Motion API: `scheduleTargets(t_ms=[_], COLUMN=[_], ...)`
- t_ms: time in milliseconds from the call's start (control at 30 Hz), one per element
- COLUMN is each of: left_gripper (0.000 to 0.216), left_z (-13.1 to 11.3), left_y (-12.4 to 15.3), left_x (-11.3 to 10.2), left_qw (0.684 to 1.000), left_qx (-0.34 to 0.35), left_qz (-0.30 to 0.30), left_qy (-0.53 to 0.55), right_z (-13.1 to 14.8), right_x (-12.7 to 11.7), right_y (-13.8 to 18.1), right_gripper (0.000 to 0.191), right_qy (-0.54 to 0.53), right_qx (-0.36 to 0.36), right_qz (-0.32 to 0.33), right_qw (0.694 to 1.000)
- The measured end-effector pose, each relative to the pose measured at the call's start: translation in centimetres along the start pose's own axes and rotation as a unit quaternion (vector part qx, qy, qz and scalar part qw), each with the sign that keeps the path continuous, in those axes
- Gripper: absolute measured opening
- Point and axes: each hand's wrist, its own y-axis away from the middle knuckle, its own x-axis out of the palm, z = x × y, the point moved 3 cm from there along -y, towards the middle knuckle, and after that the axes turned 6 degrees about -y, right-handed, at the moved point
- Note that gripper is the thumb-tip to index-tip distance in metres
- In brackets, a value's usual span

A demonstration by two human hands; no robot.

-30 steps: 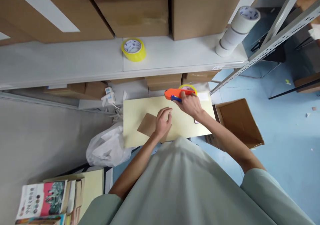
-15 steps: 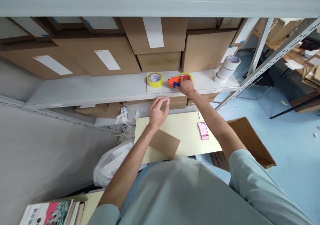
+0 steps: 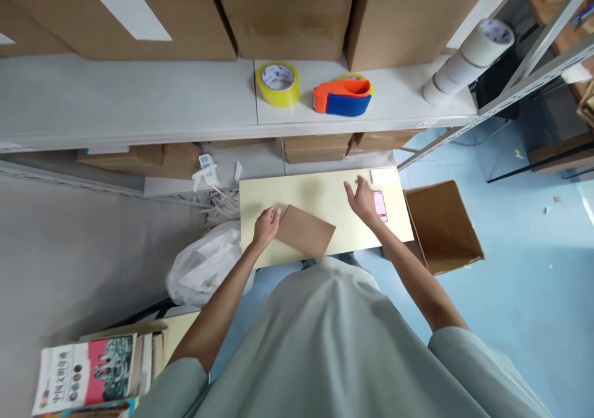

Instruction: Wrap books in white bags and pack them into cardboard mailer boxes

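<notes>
A flat brown cardboard packet (image 3: pixel 307 231) lies on a pale yellow table (image 3: pixel 320 192). My left hand (image 3: pixel 266 225) is curled at the packet's left edge and touches it. Over the table's right part hovers my right hand (image 3: pixel 361 199), fingers spread and holding nothing, just left of a pink phone (image 3: pixel 380 205). An orange and blue tape dispenser (image 3: pixel 343 96) rests on the white shelf (image 3: pixel 139 106) above, next to a yellow tape roll (image 3: pixel 277 83).
Large cardboard boxes (image 3: pixel 288 16) fill the back of the shelf, and white tape rolls (image 3: pixel 468 56) are stacked at its right end. An open brown box (image 3: pixel 443 226) stands on the blue floor right of the table. A white plastic bag (image 3: pixel 204 269) and books (image 3: pixel 83 375) lie at the left.
My right hand has let go of the tape dispenser on the shelf and come back down over the table. My left hand dropped to the packet's left edge.
</notes>
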Motion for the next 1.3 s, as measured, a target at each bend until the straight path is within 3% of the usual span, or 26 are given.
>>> scheduleTargets(t_ms=[67,133,233,367,500,600,700,833,1100,1300], left_gripper=[0.042,0.048,0.054,0.058,0.066,0.069,0.063,0.049,0.045,0.041], left_z=[1.7,2.1,1.3,-0.7,-1.9,-2.0,-1.7,-0.9,0.5,0.3], left_y=[-0.1,-0.5,-1.4,-2.0,-1.3,0.0,1.5,3.3,4.5,3.8], left_x=[1.3,2.1,2.9,2.6,0.9,0.0,0.4,2.0,3.2,3.4], left_qw=[1.000,0.999,0.997,0.995,0.998,0.998,0.997,0.997,0.995,0.995], left_qx=[-0.010,-0.009,0.000,0.023,0.037,0.045,0.043,0.037,0.043,0.054], left_qz=[0.026,0.041,0.075,0.095,0.051,0.024,0.013,0.003,-0.025,-0.029], left_qy=[-0.006,-0.007,-0.006,-0.021,-0.010,0.037,0.065,0.074,0.088,0.082], right_z=[-4.0,-6.0,-6.1,-4.8,-4.1,-4.0,-4.3,-4.9,-4.7,-3.5], right_x=[3.3,5.8,7.9,8.5,7.2,5.9,5.0,4.8,6.2,8.9], right_y=[5.6,10.2,13.9,15.3,15.0,14.6,14.3,14.1,13.8,13.2], right_gripper=[0.084,0.083,0.077,0.076,0.078,0.077,0.072,0.068,0.063,0.048], right_qy=[-0.077,-0.174,-0.303,-0.366,-0.380,-0.348,-0.279,-0.225,-0.125,0.046], right_qx=[0.178,0.309,0.365,0.376,0.327,0.265,0.223,0.226,0.216,0.181], right_qz=[0.111,0.167,0.152,0.111,0.051,0.015,0.010,0.015,-0.013,-0.037], right_qw=[0.975,0.920,0.867,0.844,0.864,0.899,0.934,0.948,0.968,0.982])
